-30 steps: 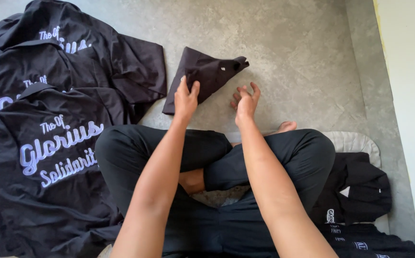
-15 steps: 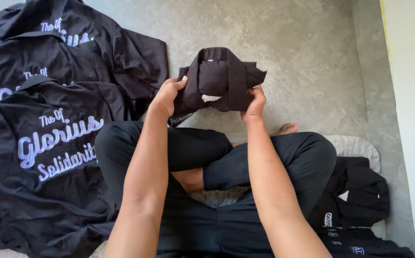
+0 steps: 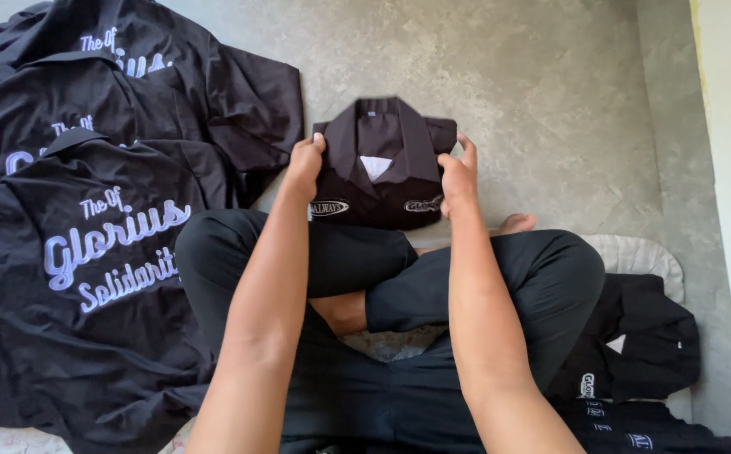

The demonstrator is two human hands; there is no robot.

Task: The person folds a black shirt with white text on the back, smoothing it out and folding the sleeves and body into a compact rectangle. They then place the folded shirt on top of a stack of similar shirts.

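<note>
Fingers (image 3: 315, 147) of both hands grip one folded black shirt (image 3: 380, 168); three unfolded shirts (image 3: 88, 277) lie left.

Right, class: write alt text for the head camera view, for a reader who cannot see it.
Both hands, left hand and right hand, hold a folded black shirt collar-up above the person's crossed legs. Unfolded black shirts lie on the grey floor.

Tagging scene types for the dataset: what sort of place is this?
Probably a home or small workshop floor: the person sits cross-legged on bare grey concrete floor, holding a folded black shirt, with unfolded shirts spread alongside.
</note>
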